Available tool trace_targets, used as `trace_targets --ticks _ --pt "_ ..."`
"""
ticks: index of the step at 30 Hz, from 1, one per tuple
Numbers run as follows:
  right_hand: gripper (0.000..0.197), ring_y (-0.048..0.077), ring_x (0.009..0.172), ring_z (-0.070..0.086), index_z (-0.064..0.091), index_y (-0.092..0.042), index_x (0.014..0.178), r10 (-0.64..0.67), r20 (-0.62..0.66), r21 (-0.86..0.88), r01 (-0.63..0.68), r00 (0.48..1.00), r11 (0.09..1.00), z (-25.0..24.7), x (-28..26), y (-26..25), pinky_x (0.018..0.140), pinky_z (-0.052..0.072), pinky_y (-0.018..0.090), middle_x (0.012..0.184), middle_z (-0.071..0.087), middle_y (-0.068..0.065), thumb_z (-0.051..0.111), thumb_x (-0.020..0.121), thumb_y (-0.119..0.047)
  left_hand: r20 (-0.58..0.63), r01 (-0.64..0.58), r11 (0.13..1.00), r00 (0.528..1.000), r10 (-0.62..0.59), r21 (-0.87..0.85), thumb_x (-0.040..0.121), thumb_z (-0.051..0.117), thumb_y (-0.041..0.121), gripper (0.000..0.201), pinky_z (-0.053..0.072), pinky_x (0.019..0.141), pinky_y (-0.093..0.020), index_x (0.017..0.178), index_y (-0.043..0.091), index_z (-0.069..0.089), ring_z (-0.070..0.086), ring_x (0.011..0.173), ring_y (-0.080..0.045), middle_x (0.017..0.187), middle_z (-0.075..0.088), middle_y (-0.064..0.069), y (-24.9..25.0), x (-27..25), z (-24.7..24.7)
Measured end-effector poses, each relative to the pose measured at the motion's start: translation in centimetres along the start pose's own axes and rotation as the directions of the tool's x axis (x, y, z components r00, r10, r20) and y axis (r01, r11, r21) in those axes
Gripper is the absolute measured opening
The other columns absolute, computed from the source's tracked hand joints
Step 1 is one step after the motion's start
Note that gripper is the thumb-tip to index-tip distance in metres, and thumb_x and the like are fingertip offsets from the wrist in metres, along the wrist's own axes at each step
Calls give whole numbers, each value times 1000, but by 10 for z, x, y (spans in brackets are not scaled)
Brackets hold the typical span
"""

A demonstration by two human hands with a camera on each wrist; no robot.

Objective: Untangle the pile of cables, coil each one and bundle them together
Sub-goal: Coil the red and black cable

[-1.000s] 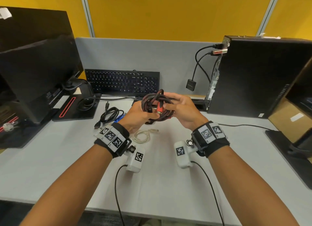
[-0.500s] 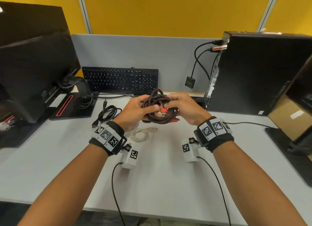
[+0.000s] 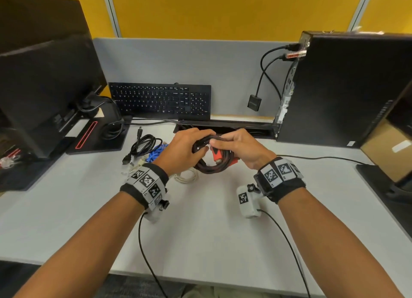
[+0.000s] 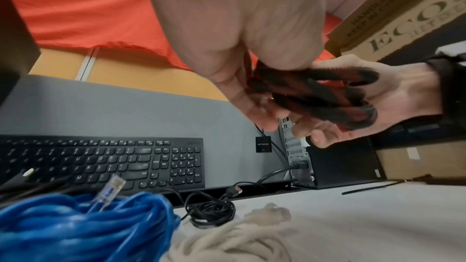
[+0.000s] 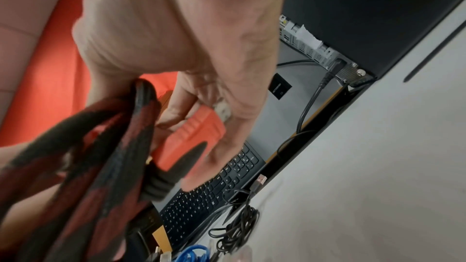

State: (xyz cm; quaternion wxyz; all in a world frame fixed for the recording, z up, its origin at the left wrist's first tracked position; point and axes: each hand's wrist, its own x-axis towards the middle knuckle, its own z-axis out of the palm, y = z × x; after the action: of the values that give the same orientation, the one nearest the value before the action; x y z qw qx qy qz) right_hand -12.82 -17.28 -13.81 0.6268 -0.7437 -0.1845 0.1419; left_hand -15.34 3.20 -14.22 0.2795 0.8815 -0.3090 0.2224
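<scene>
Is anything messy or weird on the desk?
Nothing is broken or spilled. Both hands, left and right, hold the red-and-black braided cable coil; the blue, black and cream cables lie loose, unbundled.

Cable textures up close

The red-black cable [image 4: 325, 95] looks cloth-braided and matt, its orange plug [image 5: 194, 136] ribbed plastic; the blue cable [image 4: 75, 226] is glossy plastic, and the worktop [image 3: 211, 230] is smooth, matt grey.
</scene>
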Motion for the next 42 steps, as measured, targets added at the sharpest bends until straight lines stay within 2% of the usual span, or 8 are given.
trace_targets --ticks 8,14,17,20,23,25,34,42 --pt "28 25 84 75 77 -7 110 -63 75 64 58 995 996 -1 5 7 70 60 31 96 78 17 80 83 -2 153 175 953 964 -216 246 93 54 9 16 42 72 -31 108 12 58 52 85 -21 98 56 -1 4 17 -5" --pt "43 26 95 71 59 8 133 -203 67 159 190 977 969 -7 0 8 90 57 37 108 75 19 64 90 9 204 349 924 927 -316 -156 95 59 2 11 47 65 -15 106 5 60 63 72 -13 89 66 -6 -1 21 -20" --pt "41 21 100 70 57 8 135 -264 76 215 242 962 946 -5 -1 6 93 54 34 111 74 12 60 94 1 292 434 790 897 -333 -433 96 59 -1 17 56 74 -26 113 -1 60 66 75 -18 94 66 -17 0 17 -24" --pt "46 25 109 70 64 -6 132 -226 -130 184 247 965 951 -2 9 -3 98 55 36 120 71 13 73 88 -13 253 514 631 851 -461 -581 100 56 2 23 51 74 -32 120 -7 58 56 73 -16 86 59 -14 -3 14 -14" --pt "41 27 100 72 71 -14 124 -213 -503 -112 182 837 977 8 20 -4 89 61 39 112 70 13 82 85 -22 32 584 620 741 -671 -524 99 56 8 17 46 70 -33 111 -2 62 53 71 -18 79 58 -7 -5 17 4" --pt "30 27 97 73 72 -8 123 -305 -474 -235 215 826 948 20 19 2 85 62 48 108 74 13 69 96 -22 -78 618 647 693 -716 -446 98 56 12 12 48 72 -35 103 4 62 56 79 -24 87 61 -9 -5 19 12" --pt "43 23 110 68 54 -5 145 -310 -335 -302 210 890 930 34 1 5 100 54 44 116 74 10 50 107 -25 1 523 669 788 -615 -528 104 51 26 5 45 58 -10 102 29 54 59 75 -4 89 62 3 10 9 20" --pt "29 23 103 72 66 -9 130 -309 -250 -271 240 917 932 20 -1 -4 96 56 47 109 75 10 50 106 -13 207 536 561 813 -544 -631 103 52 13 14 51 72 -30 114 20 55 62 78 -10 90 63 0 0 20 7"
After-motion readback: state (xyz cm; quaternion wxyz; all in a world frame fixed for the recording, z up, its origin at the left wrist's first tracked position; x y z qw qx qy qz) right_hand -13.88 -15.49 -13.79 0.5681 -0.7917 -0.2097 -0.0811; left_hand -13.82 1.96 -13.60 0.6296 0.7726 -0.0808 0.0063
